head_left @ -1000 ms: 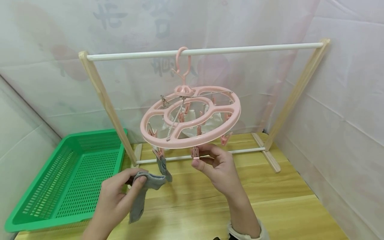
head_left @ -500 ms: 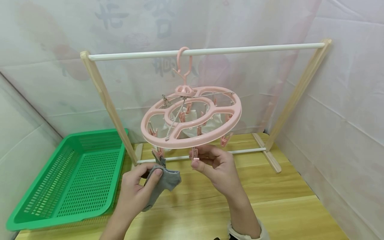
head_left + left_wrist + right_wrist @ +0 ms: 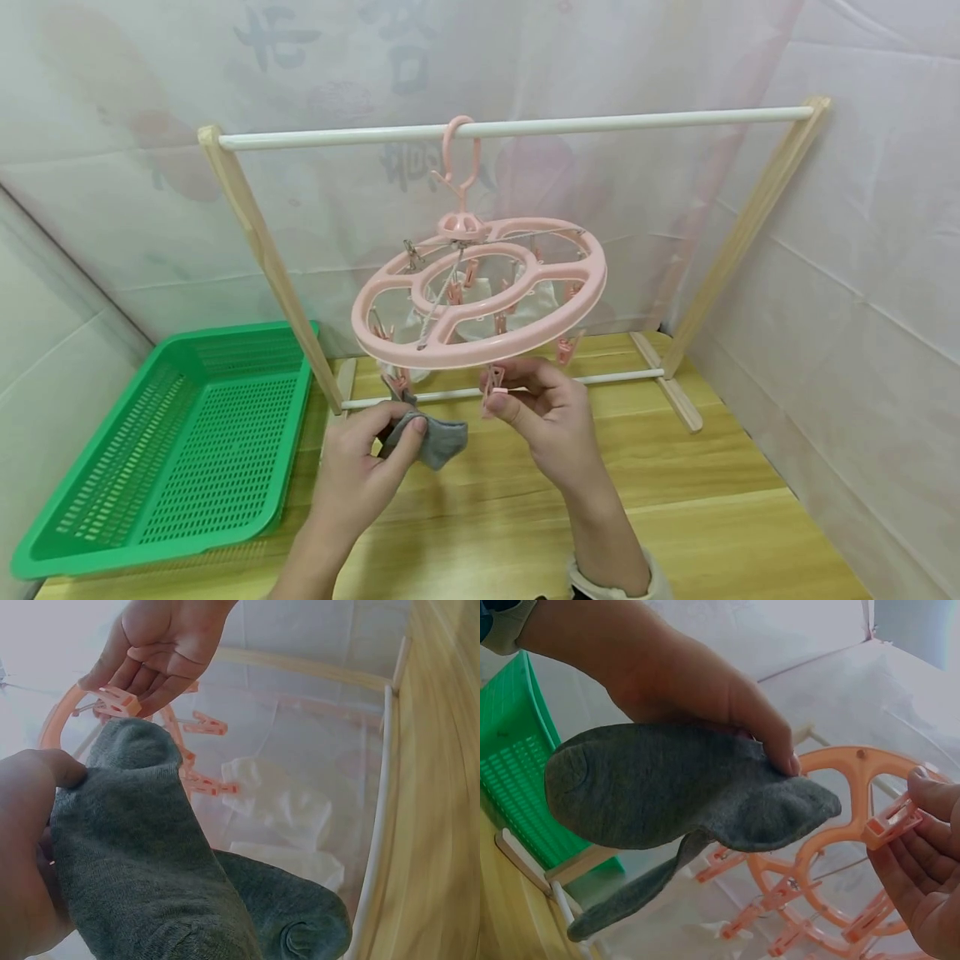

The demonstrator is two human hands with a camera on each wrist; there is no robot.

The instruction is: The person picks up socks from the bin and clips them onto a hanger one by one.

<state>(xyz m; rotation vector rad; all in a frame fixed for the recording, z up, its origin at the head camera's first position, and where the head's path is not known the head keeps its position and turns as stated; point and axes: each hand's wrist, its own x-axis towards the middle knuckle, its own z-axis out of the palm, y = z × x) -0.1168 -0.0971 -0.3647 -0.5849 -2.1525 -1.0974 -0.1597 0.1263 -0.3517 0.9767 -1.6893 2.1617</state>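
My left hand pinches a grey sock between thumb and fingers, just below and left of my right hand. That right hand grips a pink clothes peg hanging from the front rim of a round pink drying hanger. In the left wrist view the sock's upper end comes close to the peg; whether they touch I cannot tell. A second grey sock hangs behind it, and in the head view another peg holds it, mostly hidden by my left hand.
The hanger's hook sits over the white bar of a wooden-ended rack. White cloth items hang at the hanger's far side. Left on the wooden table stands a green basket.
My left hand has carried the grey sock right and slightly up, close to the peg. My right hand stays nearly in place, and the peg in it has tilted.
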